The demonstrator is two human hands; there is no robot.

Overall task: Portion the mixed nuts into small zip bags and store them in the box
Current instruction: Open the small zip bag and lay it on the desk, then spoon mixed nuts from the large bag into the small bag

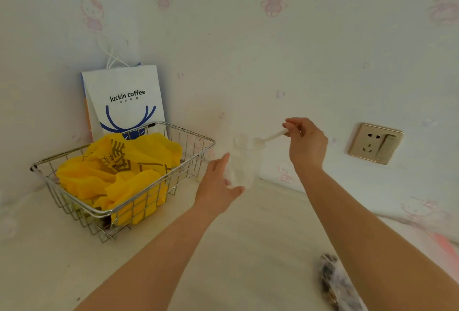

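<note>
2 hands (pixel 218 184) on clear cup (pixel 244 164)

Beside the silvery wire basket (pixel 124 208), everything reads pale. Inside the basket lies a bright yellow plastic bag (pixel 119 174) printed with dark brown characters. Behind the basket stands a white paper bag (pixel 124 102) with black lettering, a blue curved emblem and an orange-and-blue side edge. The wall (pixel 248 49) behind the basket is off-white, patterned with faint pink cartoon cats. Right of the basket, a clear cup (pixel 244 164) and white spoon (pixel 272 136) show; farther right sits a gold-framed socket (pixel 375 143). The tabletop (pixel 260 248) under the basket is cream.
</note>
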